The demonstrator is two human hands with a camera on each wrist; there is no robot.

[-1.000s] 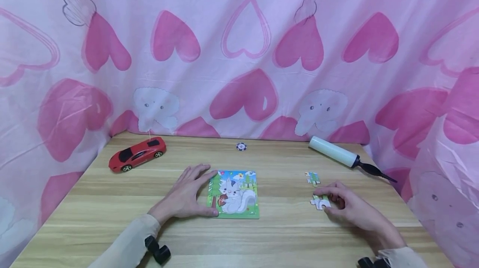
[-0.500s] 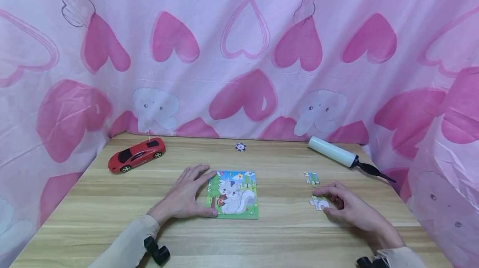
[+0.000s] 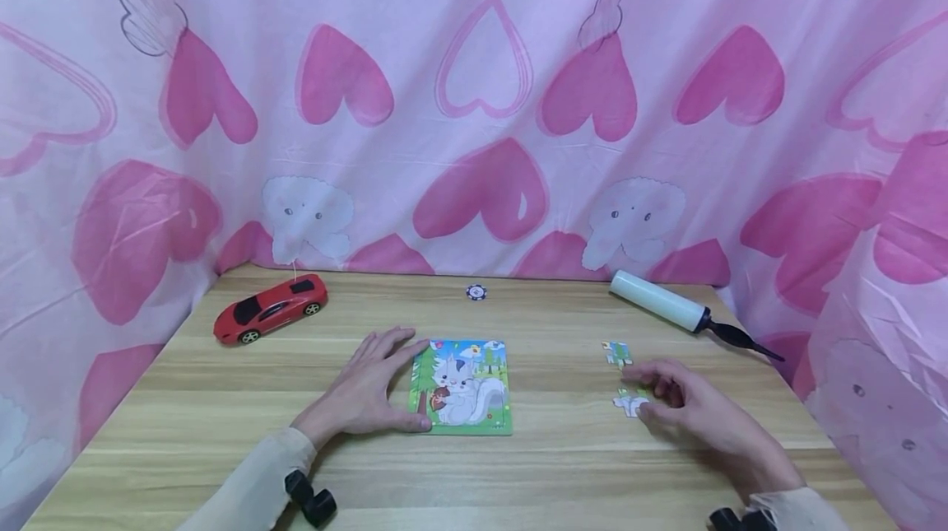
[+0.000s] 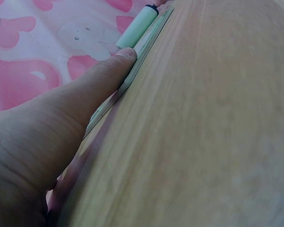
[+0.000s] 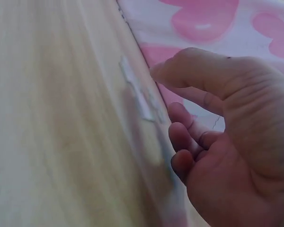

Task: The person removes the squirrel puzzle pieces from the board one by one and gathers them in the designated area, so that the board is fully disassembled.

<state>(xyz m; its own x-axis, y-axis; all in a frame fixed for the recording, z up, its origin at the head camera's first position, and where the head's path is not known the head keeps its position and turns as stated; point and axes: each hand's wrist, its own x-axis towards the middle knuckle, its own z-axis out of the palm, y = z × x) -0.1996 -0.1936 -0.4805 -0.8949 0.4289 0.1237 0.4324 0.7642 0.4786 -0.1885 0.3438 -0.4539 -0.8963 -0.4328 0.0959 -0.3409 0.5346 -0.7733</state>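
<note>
A square jigsaw puzzle (image 3: 462,391) with a squirrel picture lies mid-table. My left hand (image 3: 363,387) rests at its left side, thumb and forefinger spread along the corners. The left wrist view shows that thumb (image 4: 104,73) straight on the puzzle's near edge. On the right, a loose puzzle piece (image 3: 629,405), white and green, lies below the fingertips of my right hand (image 3: 692,406). In the right wrist view a gap shows between that hand (image 5: 232,123) and the blurred piece (image 5: 137,92); its other fingers are loosely bent. A second puzzle piece (image 3: 617,352) lies just behind.
A red toy car (image 3: 271,309) stands at the back left. A poker chip (image 3: 476,292) lies at the back middle. A pale green hand pump (image 3: 659,301) with a black nozzle lies at the back right. Behind hangs a pink heart curtain (image 3: 481,193).
My right hand's fingertips have drawn slightly up and away from the white and green puzzle piece. The left hand and the squirrel puzzle have stayed in place.
</note>
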